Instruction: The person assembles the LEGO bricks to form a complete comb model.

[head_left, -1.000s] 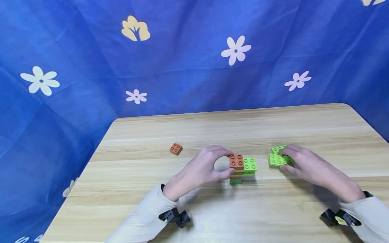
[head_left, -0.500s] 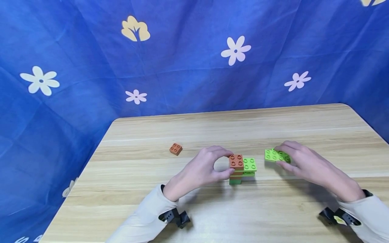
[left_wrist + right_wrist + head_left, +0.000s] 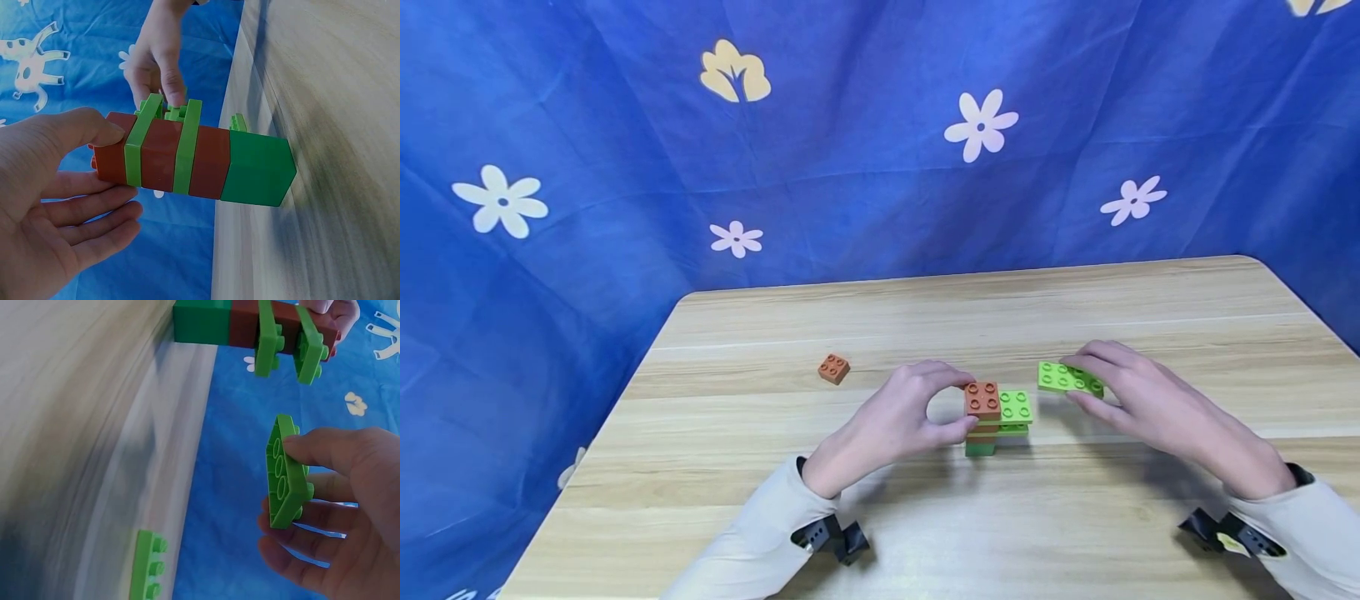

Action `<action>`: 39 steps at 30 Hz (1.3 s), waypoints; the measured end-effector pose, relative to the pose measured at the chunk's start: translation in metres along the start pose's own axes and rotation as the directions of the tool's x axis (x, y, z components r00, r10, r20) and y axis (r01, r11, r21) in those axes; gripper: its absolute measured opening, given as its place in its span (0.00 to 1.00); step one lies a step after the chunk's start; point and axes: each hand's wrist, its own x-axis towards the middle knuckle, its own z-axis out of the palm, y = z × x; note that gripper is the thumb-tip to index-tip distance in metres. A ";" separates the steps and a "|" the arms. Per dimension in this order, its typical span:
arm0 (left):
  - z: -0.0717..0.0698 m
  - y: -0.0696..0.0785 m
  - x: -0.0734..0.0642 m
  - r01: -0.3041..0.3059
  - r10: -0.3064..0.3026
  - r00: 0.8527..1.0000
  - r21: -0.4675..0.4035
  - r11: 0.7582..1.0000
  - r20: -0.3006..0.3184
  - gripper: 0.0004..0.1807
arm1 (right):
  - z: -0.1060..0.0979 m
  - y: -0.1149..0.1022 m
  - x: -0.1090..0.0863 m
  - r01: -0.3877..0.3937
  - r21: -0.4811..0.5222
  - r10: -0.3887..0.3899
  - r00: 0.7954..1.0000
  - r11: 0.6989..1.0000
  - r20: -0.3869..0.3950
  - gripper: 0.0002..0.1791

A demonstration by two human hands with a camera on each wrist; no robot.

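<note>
A stack of building bricks (image 3: 165, 156) stands upright on the table: a dark green brick (image 3: 259, 167) at the bottom, then reddish-brown bricks alternating with thin lime-green plates that jut out to the right. My left hand (image 3: 898, 412) pinches the top brown brick (image 3: 982, 400) between thumb and fingers. To the right, my right hand (image 3: 1138, 400) grips a lime-green studded plate (image 3: 287, 475) by its edges, raised off the table and apart from the stack. Another lime-green plate (image 3: 149, 565) lies on the table below that hand; the hand hides it in the head view.
A loose brown brick (image 3: 833, 368) lies on the wooden table (image 3: 760, 467) left of the stack. Behind the table's far edge hangs a blue cloth (image 3: 850, 167) with flower prints.
My right hand has lifted one lime-green plate off the table and carried it left, nearer the stack. The left hand and the stack have stayed put.
</note>
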 end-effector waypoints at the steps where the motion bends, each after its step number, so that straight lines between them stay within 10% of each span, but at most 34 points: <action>1: 0.000 0.000 0.000 -0.001 0.001 1.000 0.000 1.000 -0.001 0.20 | -0.001 -0.001 0.001 -0.003 0.003 0.003 1.000 1.000 0.003 0.19; 39: -0.004 -0.003 0.001 -0.022 0.022 1.000 -0.015 1.000 0.000 0.19 | -0.022 -0.039 0.031 0.145 0.119 -0.136 0.987 0.982 -0.086 0.19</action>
